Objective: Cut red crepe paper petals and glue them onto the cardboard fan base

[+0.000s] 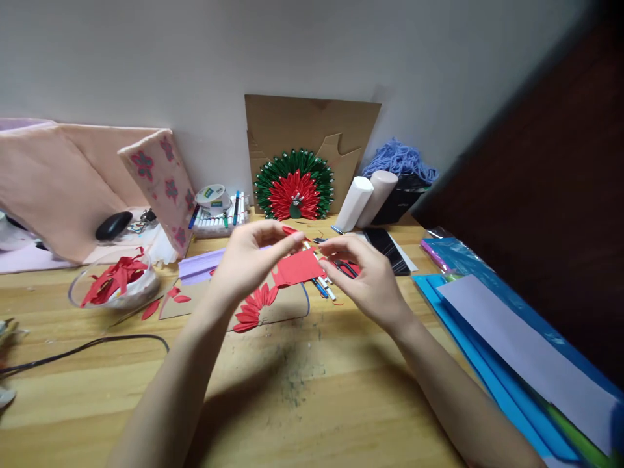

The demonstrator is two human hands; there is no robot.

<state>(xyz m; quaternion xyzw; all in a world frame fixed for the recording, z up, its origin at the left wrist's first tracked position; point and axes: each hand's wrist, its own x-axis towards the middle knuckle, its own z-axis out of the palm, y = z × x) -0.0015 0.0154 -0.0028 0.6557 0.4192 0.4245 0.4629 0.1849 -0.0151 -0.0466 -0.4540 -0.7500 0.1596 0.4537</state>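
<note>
Both my hands are raised over the middle of the wooden desk [292, 403]. My left hand [253, 257] pinches a small red paper petal [291, 231] between thumb and fingertips. My right hand [363, 276] has its fingers curled close to the same petal; what it holds, if anything, is hidden. Just below them lies a red paper sheet [297, 268]. A fan of glued red petals [254, 307] sits on a brown card piece [283, 309] under my left wrist.
A clear bowl of red paper scraps [114, 283] stands at the left. A green and red paper peacock [294, 185] leans on cardboard at the wall. Markers [219, 218], white rolls [363, 198], a black phone [387, 250] and blue sheets [492, 338] lie around. A black cable [88, 348] crosses the left.
</note>
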